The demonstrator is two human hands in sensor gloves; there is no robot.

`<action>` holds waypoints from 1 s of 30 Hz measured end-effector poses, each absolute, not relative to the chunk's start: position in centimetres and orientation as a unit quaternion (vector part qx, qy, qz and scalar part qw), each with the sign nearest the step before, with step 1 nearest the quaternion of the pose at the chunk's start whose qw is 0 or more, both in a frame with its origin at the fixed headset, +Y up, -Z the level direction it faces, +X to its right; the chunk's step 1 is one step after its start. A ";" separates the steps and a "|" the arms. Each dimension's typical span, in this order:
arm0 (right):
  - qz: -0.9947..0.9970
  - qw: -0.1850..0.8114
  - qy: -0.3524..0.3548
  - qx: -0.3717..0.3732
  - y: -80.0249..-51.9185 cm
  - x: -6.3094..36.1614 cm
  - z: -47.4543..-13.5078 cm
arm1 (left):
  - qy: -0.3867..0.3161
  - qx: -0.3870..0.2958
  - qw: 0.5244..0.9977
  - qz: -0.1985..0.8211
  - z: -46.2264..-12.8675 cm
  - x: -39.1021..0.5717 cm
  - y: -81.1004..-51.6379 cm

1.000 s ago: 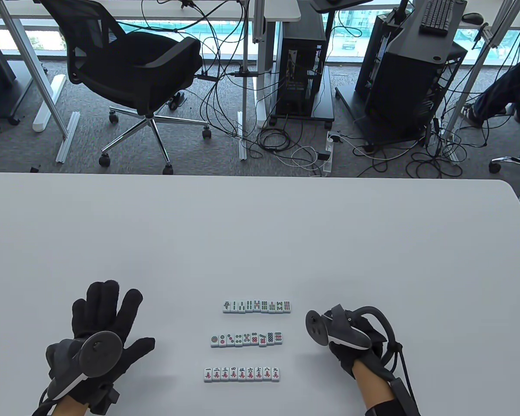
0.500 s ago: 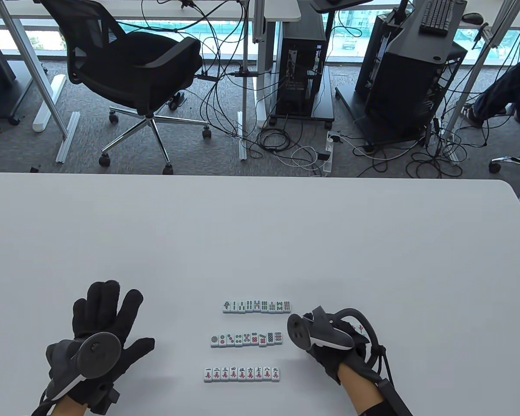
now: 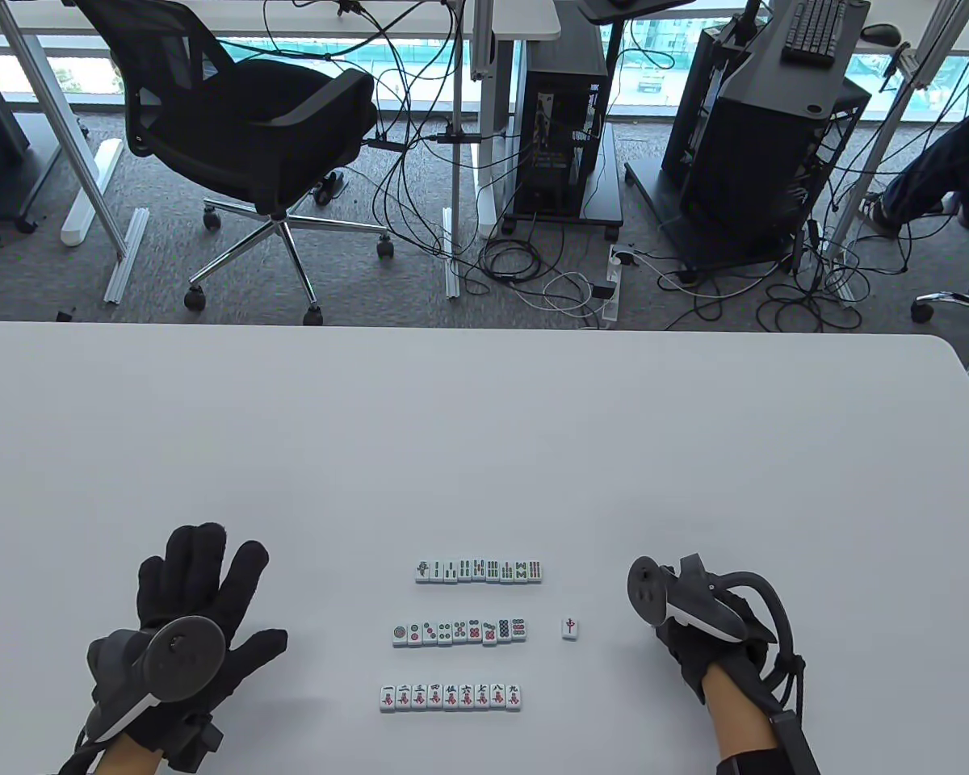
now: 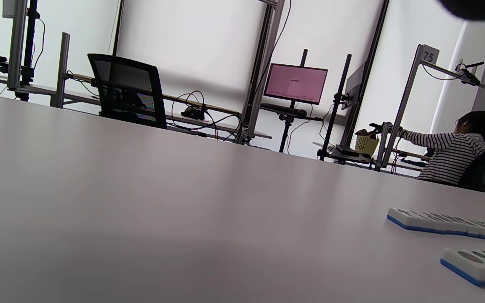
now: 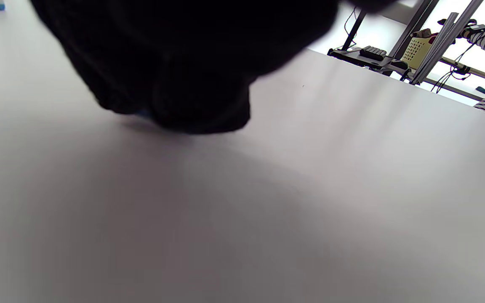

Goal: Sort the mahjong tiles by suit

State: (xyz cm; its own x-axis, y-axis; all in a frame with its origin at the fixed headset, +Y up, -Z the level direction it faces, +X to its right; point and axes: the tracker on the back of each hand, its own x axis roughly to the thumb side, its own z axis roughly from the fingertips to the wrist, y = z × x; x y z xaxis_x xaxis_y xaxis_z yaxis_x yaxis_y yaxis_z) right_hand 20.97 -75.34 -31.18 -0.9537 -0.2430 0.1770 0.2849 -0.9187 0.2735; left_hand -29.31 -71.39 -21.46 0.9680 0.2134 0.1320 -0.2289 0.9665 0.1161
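The white table point(image 3: 484, 420) fills the lower part of the table view and carries everything that matters. On its left side the left hand point(image 3: 198, 622) lies flat, palm down, fingers spread and straight, holding nothing and well apart from the tiles. On the right, the right hand point(image 3: 698, 638) sits with its tracker on top; its fingers are hidden under the tracker, and the right wrist view shows only a dark gloved mass close to the tabletop, so I cannot tell whether it is relaxed or clenched, though nothing shows in its grasp. Between the hands stand three face-up rows: the bamboo row point(image 3: 479, 570) farthest from the person, the dots row point(image 3: 460, 632) in the middle, and the characters row point(image 3: 451, 697) nearest. Each reads as a full, tidy run, so the sorting looks close to done. The smallest piece is a single red-character tile point(image 3: 570, 627), face up, alone beside the right end of the dots row with a clear gap, and near the right hand. It appears to match none of the three suits. The risks here are a careless sweep of the right hand knocking this loner into the dots row, or a reach across skewing the tidy rows.
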 end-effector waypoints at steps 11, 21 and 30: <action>-0.971 0.193 -0.110 -0.091 -76.3 18.9 -31.0 | -0.059 0.062 0.991 0.105 -21.4 -29.1 -71.5; -0.969 0.136 -0.073 -0.192 -75.7 13.2 -28.6 | -0.062 0.059 0.991 0.101 -21.4 -28.9 -71.6; -0.966 0.143 -0.111 -0.182 -76.4 12.2 -29.1 | -0.065 0.059 0.991 0.103 -21.4 -28.8 -71.6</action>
State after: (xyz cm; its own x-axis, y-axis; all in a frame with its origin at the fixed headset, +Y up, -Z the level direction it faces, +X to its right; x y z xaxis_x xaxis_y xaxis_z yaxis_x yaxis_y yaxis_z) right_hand 12.25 -76.43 -29.05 -0.8925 -0.2369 0.3838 0.3176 -0.9342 0.1621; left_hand -28.83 -71.57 -21.38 0.9702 0.1971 0.1408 -0.2125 0.9716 0.1043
